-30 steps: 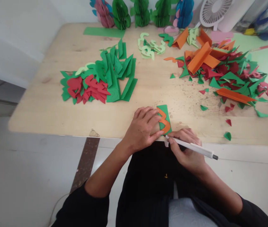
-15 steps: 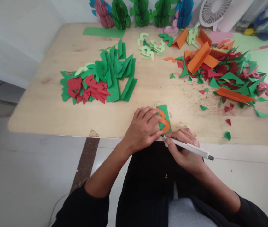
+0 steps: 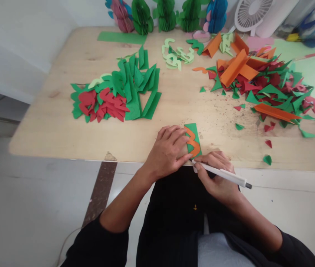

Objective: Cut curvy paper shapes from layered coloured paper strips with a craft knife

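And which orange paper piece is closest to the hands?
The wavy orange paper cutout, lying on a green paper rectangle beside the left hand; the other orange pieces lie farther off.

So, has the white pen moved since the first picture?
Yes: the white pen has shifted slightly left, farther from the lowest green scrap, which stayed put.

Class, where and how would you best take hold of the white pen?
Probably by the rear barrel of the white pen, near its dark end, coming from the person's right: that stretch slants out free, while the right hand holds the front.
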The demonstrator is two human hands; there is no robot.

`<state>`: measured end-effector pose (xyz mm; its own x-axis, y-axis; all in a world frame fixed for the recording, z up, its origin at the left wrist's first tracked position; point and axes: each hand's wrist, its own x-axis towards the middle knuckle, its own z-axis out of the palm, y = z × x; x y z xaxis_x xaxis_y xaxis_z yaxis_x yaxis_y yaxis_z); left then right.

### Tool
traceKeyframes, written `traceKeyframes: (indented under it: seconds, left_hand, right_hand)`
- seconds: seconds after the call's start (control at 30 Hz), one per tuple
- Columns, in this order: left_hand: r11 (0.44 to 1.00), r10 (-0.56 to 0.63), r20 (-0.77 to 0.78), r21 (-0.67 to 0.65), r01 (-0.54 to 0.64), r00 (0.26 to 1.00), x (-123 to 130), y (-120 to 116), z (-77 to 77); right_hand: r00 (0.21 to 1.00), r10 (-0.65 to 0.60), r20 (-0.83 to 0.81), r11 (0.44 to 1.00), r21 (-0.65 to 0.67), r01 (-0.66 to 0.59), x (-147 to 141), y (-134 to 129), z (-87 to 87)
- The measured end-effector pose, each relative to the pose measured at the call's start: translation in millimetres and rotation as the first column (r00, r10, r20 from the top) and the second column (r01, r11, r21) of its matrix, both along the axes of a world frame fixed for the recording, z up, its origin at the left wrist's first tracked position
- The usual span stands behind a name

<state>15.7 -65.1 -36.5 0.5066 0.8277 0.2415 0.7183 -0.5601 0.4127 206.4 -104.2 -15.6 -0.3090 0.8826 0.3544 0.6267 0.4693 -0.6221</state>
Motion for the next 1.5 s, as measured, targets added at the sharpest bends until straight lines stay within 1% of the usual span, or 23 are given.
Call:
traceKeyframes:
  seconds: [0.17,0.3,0.47,0.67,0.97,1.27,1.5]
  left_hand:
    - [1.0,0.007,0.005,-0.013,-0.006,1.0,0.4,0.0,0.6]
    - [1.0,0.006,0.008,-0.004,-0.005,1.0,0.3,-0.3,-0.1]
    - [1.0,0.002,0.004,-0.004,-0.002,1.0,0.0,-0.4,-0.4]
    - [1.0,-0.001,0.009,0.005,0.001,1.0,0.3,-0.3,0.0]
    - [1.0,-0.002,-0.001,0.011,0.002,1.0,-0.1,-0.1,-0.4]
    - [1.0,0.001,0.004,-0.001,-0.001,1.0,-0.1,0.0,-0.8]
    - [1.0,0.001,0.008,0.012,-0.001,1.0,0.0,-0.1,-0.5]
  right_hand:
    - [0.999,-0.032,-0.017,0.998,-0.049,0.031,4.3,-0.6,-0.7]
    - [1.0,-0.031,-0.008,0.999,-0.018,0.03,2.4,0.1,-0.7]
    - [1.0,0.013,0.007,1.0,-0.008,-0.013,-0.7,0.8,0.6]
    - [0.999,-0.022,-0.032,0.999,-0.033,0.021,3.4,0.2,-1.5]
    - [1.0,0.001,0.006,1.0,0.004,-0.002,0.4,0.8,-1.7]
    - [0.999,-0.013,-0.031,0.999,-0.04,0.012,5.5,0.2,-1.4]
    - [1.0,-0.004,-0.016,1.0,0.007,0.005,2.3,0.5,-2.0]
